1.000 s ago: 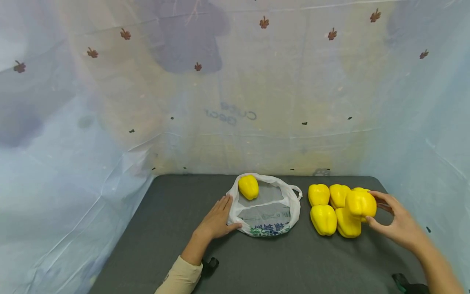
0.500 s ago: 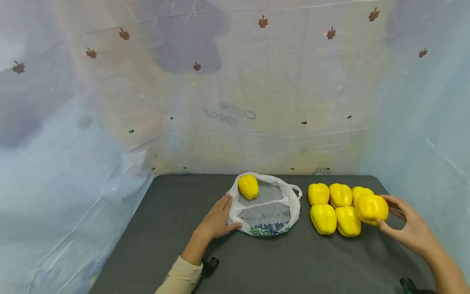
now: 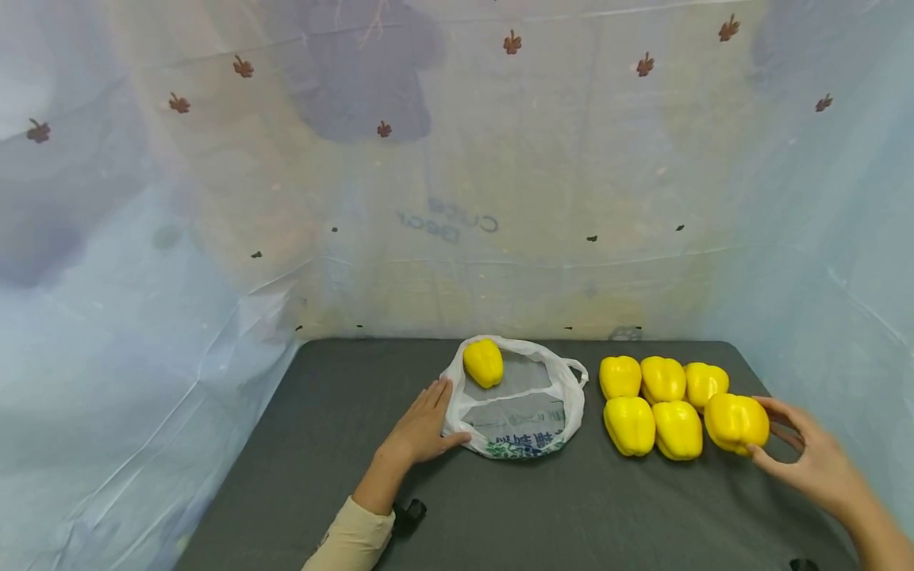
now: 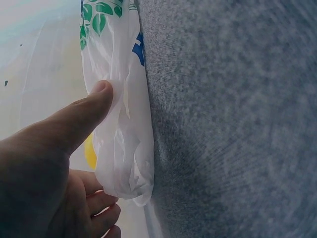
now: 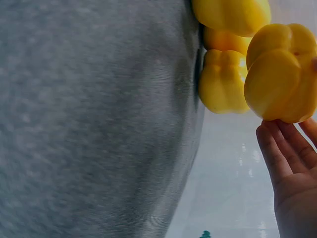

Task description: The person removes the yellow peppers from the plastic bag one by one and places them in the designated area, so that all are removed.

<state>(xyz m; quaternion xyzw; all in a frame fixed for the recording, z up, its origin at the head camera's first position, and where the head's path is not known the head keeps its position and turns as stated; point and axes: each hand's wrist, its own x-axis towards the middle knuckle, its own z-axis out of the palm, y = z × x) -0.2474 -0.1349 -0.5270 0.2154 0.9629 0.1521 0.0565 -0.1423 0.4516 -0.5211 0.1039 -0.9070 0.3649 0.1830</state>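
My right hand (image 3: 810, 456) holds a yellow bell pepper (image 3: 736, 423) between thumb and fingertips, at the right end of the front row of peppers. In the right wrist view the held pepper (image 5: 280, 74) stands off from the grey cloth. My left hand (image 3: 421, 424) rests against the left side of a white plastic bag (image 3: 574, 408), fingers straight and thumb along its front. The left wrist view shows the thumb (image 4: 101, 94) touching the bag's printed wall (image 4: 124, 124). Inside the open-mouthed bag, a yellow bell pepper (image 3: 483, 363) lies at the back left.
Several more yellow bell peppers (image 3: 629, 426) stand close together in two rows, right of the bag. A bag handle (image 3: 578, 371) sticks out toward them. The dark grey table (image 3: 543, 515) ends at a patterned plastic curtain (image 3: 457, 277) behind and at both sides.
My right hand has moved right and toward me with its pepper, lowering it from over the others to the front row's end. The left hand and the bag stay put.
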